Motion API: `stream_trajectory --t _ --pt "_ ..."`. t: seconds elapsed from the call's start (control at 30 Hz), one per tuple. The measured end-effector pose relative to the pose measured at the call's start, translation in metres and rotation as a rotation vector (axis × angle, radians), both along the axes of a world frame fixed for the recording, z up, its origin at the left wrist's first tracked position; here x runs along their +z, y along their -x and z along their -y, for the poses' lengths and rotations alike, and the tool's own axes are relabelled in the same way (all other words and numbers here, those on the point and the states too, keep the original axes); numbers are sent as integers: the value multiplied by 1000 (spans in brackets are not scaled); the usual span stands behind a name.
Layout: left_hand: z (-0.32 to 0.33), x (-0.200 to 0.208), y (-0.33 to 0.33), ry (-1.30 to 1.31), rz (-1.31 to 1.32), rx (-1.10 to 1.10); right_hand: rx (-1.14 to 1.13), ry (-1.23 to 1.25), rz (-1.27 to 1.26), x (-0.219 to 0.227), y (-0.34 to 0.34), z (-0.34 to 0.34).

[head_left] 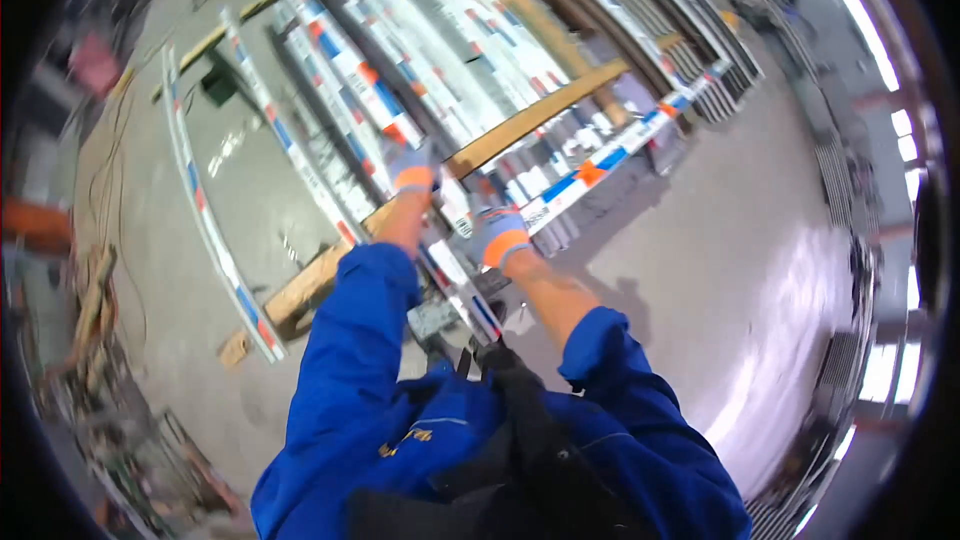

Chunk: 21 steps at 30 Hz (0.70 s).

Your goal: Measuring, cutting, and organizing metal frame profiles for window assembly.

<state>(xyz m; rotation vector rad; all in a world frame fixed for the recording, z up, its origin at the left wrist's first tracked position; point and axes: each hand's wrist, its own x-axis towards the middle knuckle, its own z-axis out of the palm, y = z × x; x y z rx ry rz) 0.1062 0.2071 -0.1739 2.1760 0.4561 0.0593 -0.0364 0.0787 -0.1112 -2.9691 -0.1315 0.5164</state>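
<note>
My left hand point(415, 168), in a grey glove with an orange cuff, is at the near end of a long profile point(345, 55) wrapped in white, blue and orange film. Blur hides whether its fingers close round that end. To the right and a little nearer, my right hand point(498, 233), gloved alike, grips the near end of another film-wrapped profile point(610, 155). This one slants away to the far right, across the ends of the stacked profiles point(450, 50). The fingertips of both hands are smeared or hidden.
A wooden beam point(535, 118) runs crosswise among the profiles, and a second wooden beam point(310, 285) lies at the left. Single profiles point(205, 210) rest apart there. Dark frames point(700, 40) stand at the far right, beside grey floor point(730, 250). Cables point(118, 160) trail at the left.
</note>
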Motion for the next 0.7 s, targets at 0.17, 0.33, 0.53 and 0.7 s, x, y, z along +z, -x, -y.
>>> stream_trajectory --t 0.17,0.33,0.53,0.7 --pt "-22 -12 67 622 272 -235 -28 -71 -77 26 9 2" --pt "-66 24 230 571 267 -266 -40 -187 6 49 23 11" --pt "-107 -6 364 265 109 -316 -53 -222 26 9 19 23" --pt "-134 -26 419 356 84 -117 -12 23 207 -10 17 2"
